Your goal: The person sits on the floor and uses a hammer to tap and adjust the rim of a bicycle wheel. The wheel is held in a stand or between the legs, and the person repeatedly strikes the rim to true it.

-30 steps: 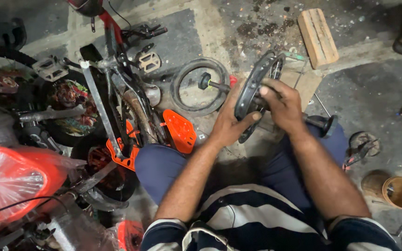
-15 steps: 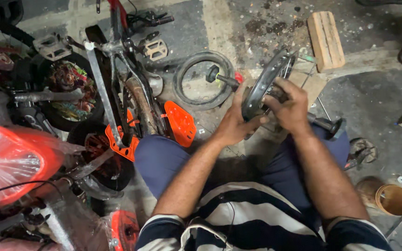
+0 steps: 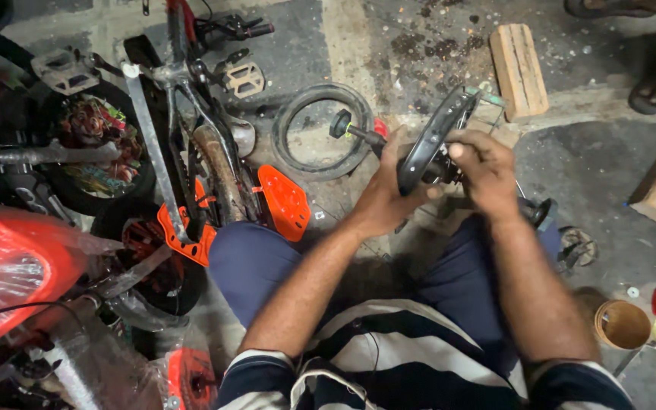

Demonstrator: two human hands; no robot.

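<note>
From the head view, your left hand (image 3: 385, 199) clasps the small black wheel (image 3: 436, 140) above your lap while your right hand (image 3: 486, 168) pinches its hub, so steady the rim and turn gently at the axle.

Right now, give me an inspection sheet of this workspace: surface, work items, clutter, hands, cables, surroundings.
Surface: concrete floor, stained and littered with dark debris.
Job's things: small black wheel held edge-on above the lap, its axle sticking out toward the left.
Clutter: loose tyre on the floor, wooden block, orange guards, open can, loose pedals.
Hands: left hand grips the wheel from below; right hand is on the hub side.
Cables: a thin black cable crosses the red plastic-wrapped part.
Surroundings: small bicycle frame at left; another person's sandalled foot at upper right.
</note>
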